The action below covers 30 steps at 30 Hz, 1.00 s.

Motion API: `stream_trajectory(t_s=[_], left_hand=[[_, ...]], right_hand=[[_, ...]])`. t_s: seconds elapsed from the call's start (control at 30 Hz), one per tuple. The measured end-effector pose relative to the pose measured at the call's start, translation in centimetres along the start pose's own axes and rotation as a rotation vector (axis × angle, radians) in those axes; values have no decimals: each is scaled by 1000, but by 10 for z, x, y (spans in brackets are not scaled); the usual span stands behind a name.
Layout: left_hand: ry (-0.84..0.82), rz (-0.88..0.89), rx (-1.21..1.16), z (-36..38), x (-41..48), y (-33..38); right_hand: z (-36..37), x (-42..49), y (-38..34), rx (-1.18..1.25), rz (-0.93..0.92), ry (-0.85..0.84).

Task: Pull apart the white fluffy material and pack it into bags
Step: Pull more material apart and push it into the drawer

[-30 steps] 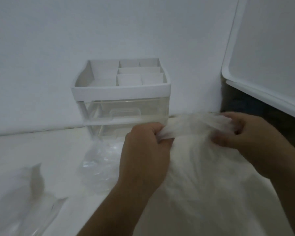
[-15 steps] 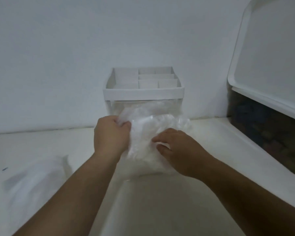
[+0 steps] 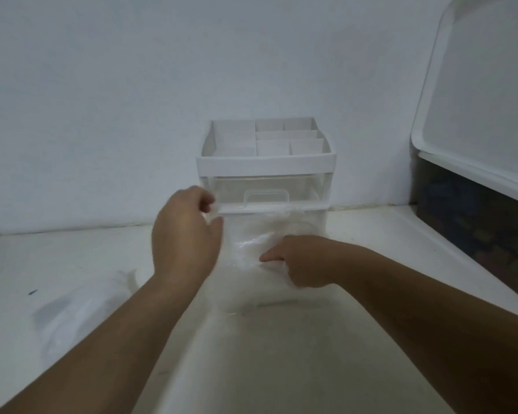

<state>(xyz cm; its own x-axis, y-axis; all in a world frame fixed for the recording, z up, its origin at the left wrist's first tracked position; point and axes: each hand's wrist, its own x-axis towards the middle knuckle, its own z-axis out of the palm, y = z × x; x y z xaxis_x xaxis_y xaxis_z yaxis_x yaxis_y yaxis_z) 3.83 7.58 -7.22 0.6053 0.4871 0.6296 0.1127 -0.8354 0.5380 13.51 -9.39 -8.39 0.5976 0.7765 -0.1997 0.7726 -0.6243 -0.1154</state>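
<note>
Clear bag, before the drawer unit, is pinched at its top by the left hand. The right hand curls against it; grip unclear.

The left hand grips a clear bag (blurred), the right hand curled against it.

Table carries drawer organizer, clear bag, whitish bag

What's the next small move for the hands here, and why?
Probably press the right hand deeper into the clear bag to pack the filling down, with the left hand holding the bag's top edge up. The right hand sits at the bag's middle and the left at its top edge; blur hides the filling and both grips.
</note>
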Motion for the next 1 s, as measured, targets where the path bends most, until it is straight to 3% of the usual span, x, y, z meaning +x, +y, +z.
stream_trajectory(t_s=[0.07,0.1,0.23,0.33,0.43,0.57,0.73,0.8,0.9,1.0], left_hand=[[-130,358,32,5,-9,16],[-268,425,97,14,-13,21],[-664,272,506,37,-8,7],[-857,333,552,38,-4,2],[-967,453,560,42,-2,7],[-1056,486,601,48,0,8],[-1164,493,695,53,3,11],[-1196,481,713,56,3,11],[-1234,478,726,58,4,6],[-1225,447,636,56,5,1]], right_hand=[[-1,5,-2,-25,-4,-51],[-2,6,-3,-31,3,-73],[1,12,0,-58,-20,-102],[3,13,7,-69,-19,-123],[4,8,9,-72,-64,-93],[0,-12,11,42,-50,-13],[-6,-30,-4,-51,1,423],[1,-23,-10,-110,-41,376],[9,-5,-3,-91,-8,109],[10,8,7,-40,33,-12]])
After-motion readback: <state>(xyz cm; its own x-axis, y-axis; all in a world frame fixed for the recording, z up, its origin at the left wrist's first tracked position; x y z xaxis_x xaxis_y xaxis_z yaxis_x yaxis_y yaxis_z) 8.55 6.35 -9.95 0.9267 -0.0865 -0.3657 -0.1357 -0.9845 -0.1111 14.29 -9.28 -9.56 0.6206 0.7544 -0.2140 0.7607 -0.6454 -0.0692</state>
